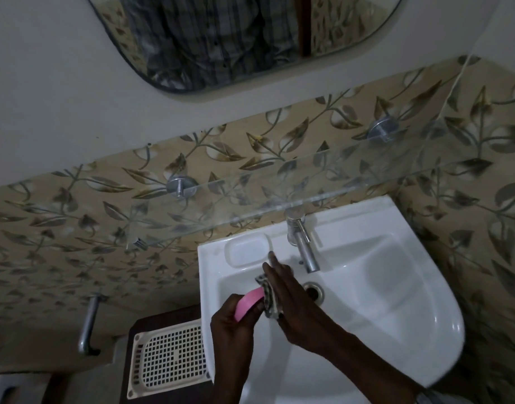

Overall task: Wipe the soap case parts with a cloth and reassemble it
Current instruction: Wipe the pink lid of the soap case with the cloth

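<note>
Over the left part of the white sink (396, 301), my left hand (231, 325) grips a pink soap case part (247, 303) by its lower end. My right hand (291, 295) presses a dark patterned cloth (269, 298) against the pink part, with its fingers stretched out flat over the cloth. Most of the cloth is hidden between the palm and the pink part. No other soap case part can be made out.
A chrome tap (304, 246) stands at the sink's back, with the drain (313, 291) just right of my hands. A moulded soap recess (246, 252) lies at the back left. A glass shelf (279, 205) juts out above. A cream grid panel (170, 360) sits low left.
</note>
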